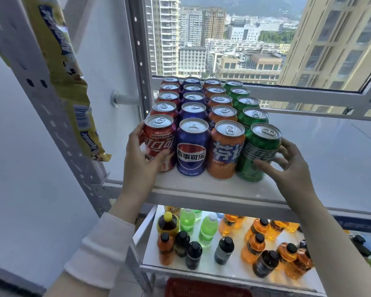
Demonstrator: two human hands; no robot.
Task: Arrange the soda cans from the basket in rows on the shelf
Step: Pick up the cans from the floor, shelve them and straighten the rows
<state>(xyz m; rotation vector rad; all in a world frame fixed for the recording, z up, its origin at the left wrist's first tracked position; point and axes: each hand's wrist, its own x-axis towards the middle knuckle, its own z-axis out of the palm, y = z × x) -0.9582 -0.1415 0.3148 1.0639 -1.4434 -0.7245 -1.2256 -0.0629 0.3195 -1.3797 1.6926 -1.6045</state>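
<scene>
Soda cans (210, 116) stood on the white shelf (212, 187) in four rows running front to back, red, blue, orange and green, five deep. Of the rear cans little more than the tops showed. A red meshed thing (208, 289) was cut off by the bottom edge, and what it was could not be told. A yellow packet (66, 82) hung blurred at upper left, beside a grey perforated post (51, 103).

Behind the shelf a window (223, 39) looked out on high-rise blocks. On the lower shelf (223, 269) stood bottles (206, 230), orange, green and dark, loosely grouped.

The left hand (139, 159) gripped the front red can (159, 142), thumb across its face and fingers round its left side. The right hand (287, 168) lay at the front green can (259, 151) with its fingers spread apart past the can's right side and its thumb touching the label.
</scene>
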